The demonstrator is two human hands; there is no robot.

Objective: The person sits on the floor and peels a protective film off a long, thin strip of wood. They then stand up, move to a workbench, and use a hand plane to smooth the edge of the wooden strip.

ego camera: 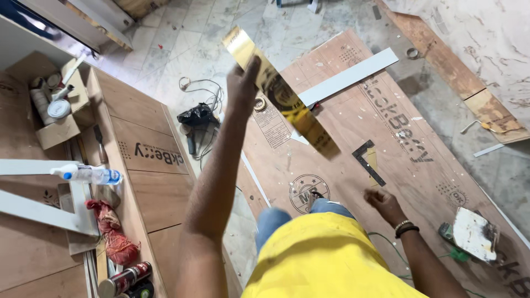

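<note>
My left hand is raised and grips a long shiny gold strip, which slants from upper left down to the right above a large plywood sheet on the floor. My right hand hangs low over the plywood with its fingers curled shut and nothing visible in it; dark bands circle its wrist. A black L-shaped square lies flat on the plywood just beyond that hand. A white strip rests across the sheet's far part.
A plywood bench on the left carries a plastic bottle, a red cloth, spray cans and a cardboard box of tins. A black power tool with cable lies on the marble floor. A dirty white pad sits right.
</note>
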